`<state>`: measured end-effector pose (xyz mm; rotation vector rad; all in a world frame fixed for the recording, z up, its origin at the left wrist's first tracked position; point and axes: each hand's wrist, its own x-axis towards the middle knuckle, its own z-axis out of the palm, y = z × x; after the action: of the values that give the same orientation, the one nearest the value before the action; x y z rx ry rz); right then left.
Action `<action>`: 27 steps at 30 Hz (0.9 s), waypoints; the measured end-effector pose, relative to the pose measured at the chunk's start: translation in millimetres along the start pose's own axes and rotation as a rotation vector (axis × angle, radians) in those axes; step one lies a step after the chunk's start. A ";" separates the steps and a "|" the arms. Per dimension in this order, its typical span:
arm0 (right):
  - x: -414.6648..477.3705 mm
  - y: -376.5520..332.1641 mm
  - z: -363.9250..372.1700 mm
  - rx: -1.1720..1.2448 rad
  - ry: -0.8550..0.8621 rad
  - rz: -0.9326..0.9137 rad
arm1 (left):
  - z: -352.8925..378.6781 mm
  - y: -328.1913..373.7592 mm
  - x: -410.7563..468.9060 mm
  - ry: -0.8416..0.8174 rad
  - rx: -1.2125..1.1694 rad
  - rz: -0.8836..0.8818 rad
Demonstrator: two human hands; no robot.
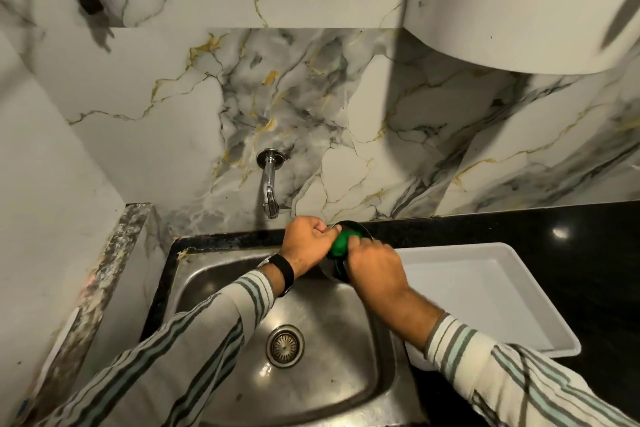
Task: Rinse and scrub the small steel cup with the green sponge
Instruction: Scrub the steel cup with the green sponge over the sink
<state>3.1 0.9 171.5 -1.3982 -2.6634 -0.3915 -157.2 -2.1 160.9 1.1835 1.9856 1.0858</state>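
- over the steel sink (221, 274), at its back edge, we find both hands at work, with the drain (285, 345) below and the basin showing no standing water.
- our left hand (306, 243), a dark watch strap at the wrist, is curled closed; it appears to steady the small steel cup (349, 229) at the rim, though the fingers hide the contact.
- above it, the wall tap (269, 184) shows no stream that we can make out.
- the cup is held tilted in the air over the sink's rear right corner, its dark mouth turned away from the camera; we cannot tell how clean it is.
- the green sponge (341, 245) is pressed against the cup between the two hands.
- our right hand (372, 269) is closed over the sponge, fingers bent around it.
- at the right, a white tray (485, 288) lies on the black counter.
- judgement: scrubbing looks to be under way; a final rinse under the tap remains.
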 end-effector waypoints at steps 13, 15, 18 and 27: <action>-1.8 1.8 0.4 2.339 -0.589 1.000 | 1.3 -8.3 -4.2 0.094 -0.111 -0.055; -8.2 -0.6 -0.9 2.394 -0.485 0.998 | -0.9 -6.1 -0.7 0.056 -0.109 -0.056; -10.8 14.4 -13.2 2.366 -0.269 0.952 | -4.4 -6.2 -1.2 0.039 -0.054 -0.012; 22.0 63.5 -37.0 0.612 0.285 -0.012 | 0.3 8.5 -19.1 0.014 0.307 0.344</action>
<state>41.8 42.7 222.9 -1.0429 -2.2730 0.2032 -144.9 -16.7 169.4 1.7330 2.0594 0.9692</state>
